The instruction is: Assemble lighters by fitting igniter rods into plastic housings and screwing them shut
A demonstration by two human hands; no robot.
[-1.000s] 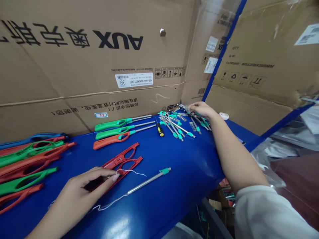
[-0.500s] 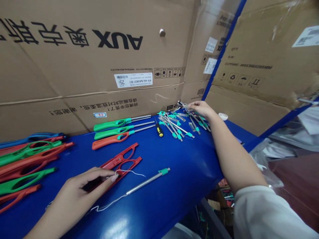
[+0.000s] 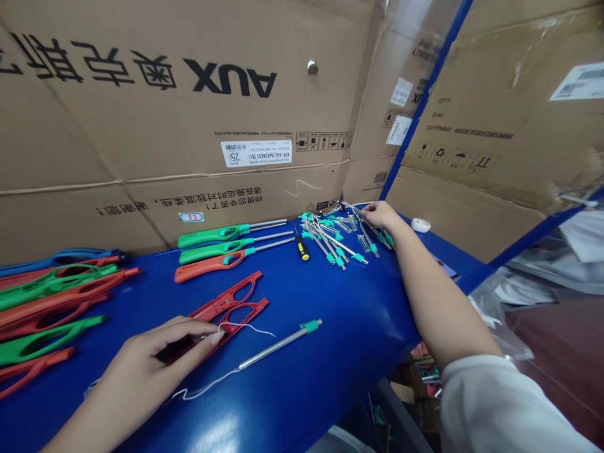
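My left hand (image 3: 160, 358) is closed in a pinch over the lower red lighter casing half (image 3: 243, 319), with a thin white wire (image 3: 252, 326) coming out at its fingertips. Just behind lies another red casing half (image 3: 231, 299). A metal lighter tube with a green end (image 3: 278, 345) rests in front on the blue table, trailing a white wire back toward my left wrist. At the back, my right hand (image 3: 381, 214) has its fingers bent into a pile of green-tipped metal tubes and clear parts (image 3: 330, 239). What its fingertips hold is hidden.
Assembled lighters (image 3: 212, 257) lie beside a yellow-and-black screwdriver (image 3: 302, 246). Several coloured casing halves (image 3: 56, 292) are lined up at the left. Cardboard walls (image 3: 155, 132) stand behind and right. A small white case (image 3: 421, 224) sits beyond my right arm.
My right hand has dropped slightly and curled its fingers further into the right part of the pile. The left hand stays in place over the red casing.
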